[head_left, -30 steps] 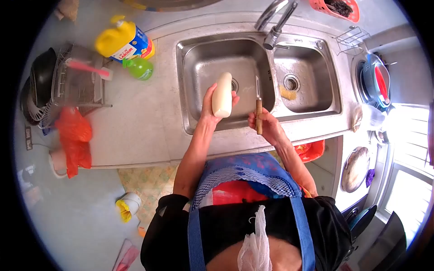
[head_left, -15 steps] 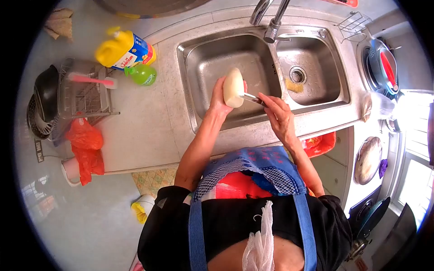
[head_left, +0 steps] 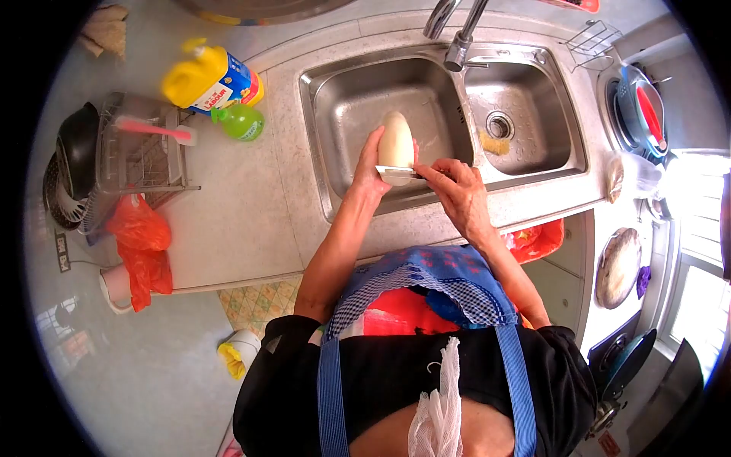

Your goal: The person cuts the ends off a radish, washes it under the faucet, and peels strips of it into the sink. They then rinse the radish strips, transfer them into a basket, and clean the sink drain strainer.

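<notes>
My left hand point(head_left: 368, 172) is wrapped round a thick, pale vegetable that looks like a white radish point(head_left: 395, 135), held above the large sink basin point(head_left: 358, 84). The radish points away from me, its cut-looking end toward my body. In my right hand point(head_left: 460, 195) is a small bladed tool point(head_left: 397, 172), its pale flat blade lying across the near end of the radish. Whether this tool is a knife or a peeler I cannot tell, as my fingers cover its handle.
A smaller basin point(head_left: 525, 99) holds a yellow sponge point(head_left: 494, 143), with the faucet point(head_left: 457, 53) behind. Left on the counter stand a yellow detergent jug point(head_left: 217, 82), a green bottle point(head_left: 242, 122) and a wire rack point(head_left: 145, 156). A red bag point(head_left: 145, 236) hangs over the counter edge.
The blade has moved left, from the radish's right side to across its near end. My right hand has shifted slightly left and turned. My left hand keeps its grip.
</notes>
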